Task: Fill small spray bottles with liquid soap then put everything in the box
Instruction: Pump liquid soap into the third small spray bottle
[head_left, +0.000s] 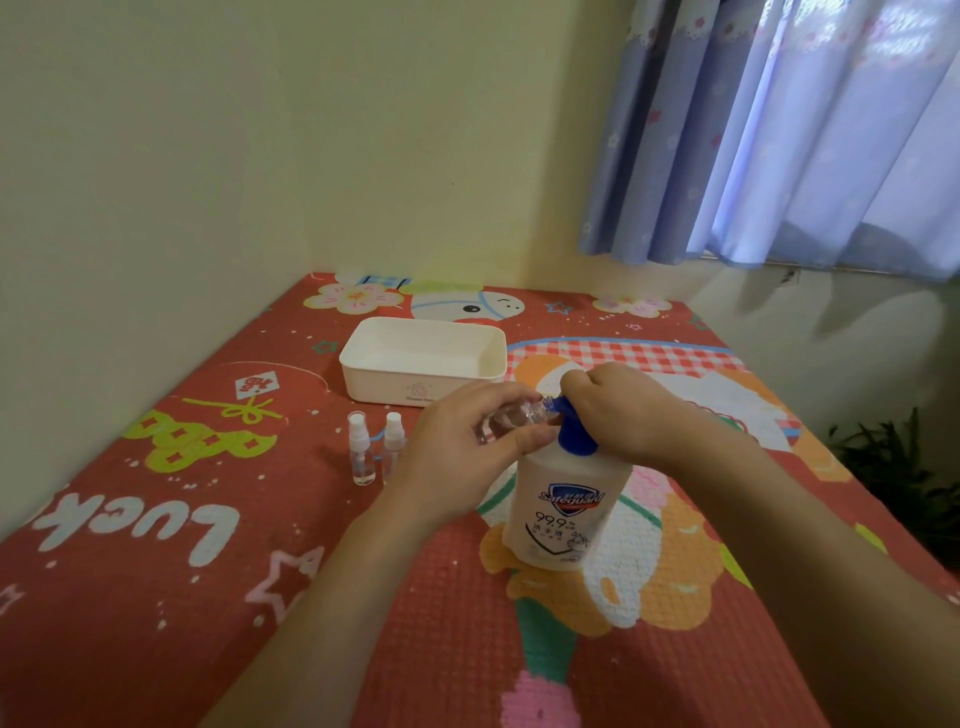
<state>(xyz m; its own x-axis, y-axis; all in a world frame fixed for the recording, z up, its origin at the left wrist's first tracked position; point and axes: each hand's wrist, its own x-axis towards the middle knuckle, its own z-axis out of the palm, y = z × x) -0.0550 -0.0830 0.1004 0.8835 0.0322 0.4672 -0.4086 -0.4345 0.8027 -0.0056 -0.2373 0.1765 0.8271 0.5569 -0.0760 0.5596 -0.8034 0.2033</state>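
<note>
A white soap bottle (563, 512) with a blue pump (574, 434) stands upright on the red patterned mat. My left hand (462, 457) grips a small clear uncapped spray bottle (511, 418), tilted with its open mouth at the pump's nozzle. My right hand (623, 408) rests curled on top of the pump head and hides most of it. Two more small spray bottles, one (362, 454) and the other (393, 447), stand capped to the left. The white box (423, 358) sits open behind them.
The mat (156, 519) covers a surface that meets a yellow wall on the left and at the back. A blue curtain (779, 130) hangs at the upper right. A dark green plant (898, 467) stands beyond the mat's right edge.
</note>
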